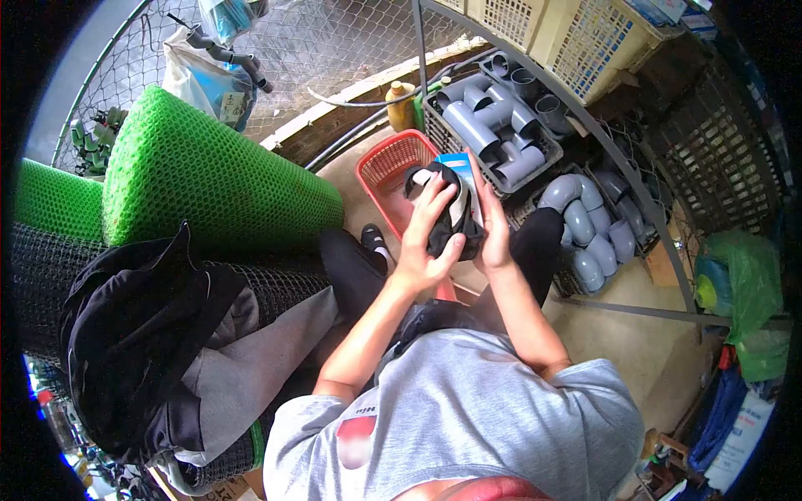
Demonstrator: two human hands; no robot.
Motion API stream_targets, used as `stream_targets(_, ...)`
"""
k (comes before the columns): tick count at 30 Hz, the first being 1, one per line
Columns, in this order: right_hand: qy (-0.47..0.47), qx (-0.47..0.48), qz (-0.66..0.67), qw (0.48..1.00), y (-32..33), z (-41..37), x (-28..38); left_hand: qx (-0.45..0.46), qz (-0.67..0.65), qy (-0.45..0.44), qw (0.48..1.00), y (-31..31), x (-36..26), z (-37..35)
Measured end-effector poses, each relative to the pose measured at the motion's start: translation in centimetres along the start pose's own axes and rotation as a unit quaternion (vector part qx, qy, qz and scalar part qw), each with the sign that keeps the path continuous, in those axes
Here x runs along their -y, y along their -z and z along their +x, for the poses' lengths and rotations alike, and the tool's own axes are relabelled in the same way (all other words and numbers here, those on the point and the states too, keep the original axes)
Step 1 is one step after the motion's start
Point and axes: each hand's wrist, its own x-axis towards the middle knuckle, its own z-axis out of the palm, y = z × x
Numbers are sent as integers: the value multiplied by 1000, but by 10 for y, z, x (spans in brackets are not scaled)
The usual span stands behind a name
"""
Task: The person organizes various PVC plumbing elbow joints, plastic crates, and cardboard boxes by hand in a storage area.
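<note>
Both hands meet in front of my body, over a red plastic basket. My left hand lies over a bundled black-and-white thing with bands or folds, its fingers across the top and its thumb along the near side. I cannot tell what kind of thing the bundle is. Behind it a blue-and-white box or packet stands upright, partly hidden by the bundle. My right hand presses flat along the right side of the packet and bundle, fingers pointing away from me.
Crates of grey pipe fittings and grey elbows stand at right, behind a metal frame bar. Rolls of green mesh lie left, with a black jacket over black netting. A yellow bottle stands beyond the basket.
</note>
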Motion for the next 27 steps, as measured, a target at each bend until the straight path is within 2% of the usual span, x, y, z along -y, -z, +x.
stream_targets(1,18,-8,-46,999,7,4,-4,-13,2,20,1000,-6,1,-5)
stream_targets(6,83,-70,-67,992,20,10,-11,-89,50,38,994,-27,-12,-14)
stream_targets(8,41,-173,-51,983,22,7,-8,-79,55,20,995,-10,-11,-7)
stream_targets(9,37,-197,-9,980,23,7,-7,-95,43,63,993,-3,-15,-2)
stream_targets(10,36,-197,-10,980,29,6,-7,-129,44,82,987,4,-8,0)
stream_targets(12,-52,-96,-17,994,43,3,-7,-207,-22,141,968,13,-5,15)
stream_targets(14,-45,-66,26,996,41,2,-15,-204,-16,105,973,19,-11,39)
stream_targets(15,-61,-83,45,994,40,0,-23,-171,-44,125,976,18,-18,49)
stream_targets(16,-78,-101,62,990,36,-2,-29,-110,-18,104,988,16,-12,53)
stream_targets(18,-63,-117,77,988,22,-4,-29,-25,94,-23,995,3,2,52)
stream_targets(20,-77,-115,113,984,34,5,-30,23,111,-28,993,-5,-11,41)
stream_targets(22,-26,-110,54,992,55,7,-39,61,83,-25,994,-6,-14,32)
stream_targets(24,-57,-159,90,981,67,1,-41,125,43,-8,991,-2,-22,25)
stream_targets(25,-114,-142,134,974,97,5,-61,159,41,-28,986,-1,-21,20)
stream_targets(26,-73,-143,83,984,97,1,-58,215,31,-58,974,4,-21,20)
stream_targets(27,-114,-118,133,977,98,1,-54,227,-13,-20,974,9,-24,19)
